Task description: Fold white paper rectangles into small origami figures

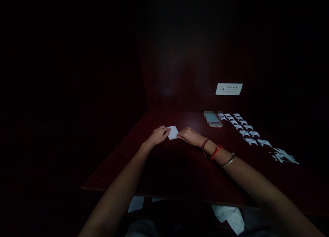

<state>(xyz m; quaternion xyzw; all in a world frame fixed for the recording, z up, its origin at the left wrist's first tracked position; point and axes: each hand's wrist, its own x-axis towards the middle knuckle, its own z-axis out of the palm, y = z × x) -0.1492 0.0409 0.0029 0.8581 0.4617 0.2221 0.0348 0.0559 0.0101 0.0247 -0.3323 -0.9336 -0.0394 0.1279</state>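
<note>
A small white piece of paper (pixel 173 132) is between my hands on the dark red table (pixel 180 168). My left hand (pixel 159 135) has its thumb and fingers closed on the paper's left edge. At the lower right corner, the fingertips of my right hand (pixel 191 137) are pressed together on the paper. The right wrist carries dark and red cords and a silver bangle (pixel 228 160). How the paper is folded is too dim to tell.
A blurred phone (pixel 213 119) lies at the back. Several folded white paper pieces (pixel 246 133) form rows on the right, beside a pile of white paper strips (pixel 284 156). A white socket panel (pixel 228 89) is on the wall. White sheets (pixel 230 216) show below the table edge.
</note>
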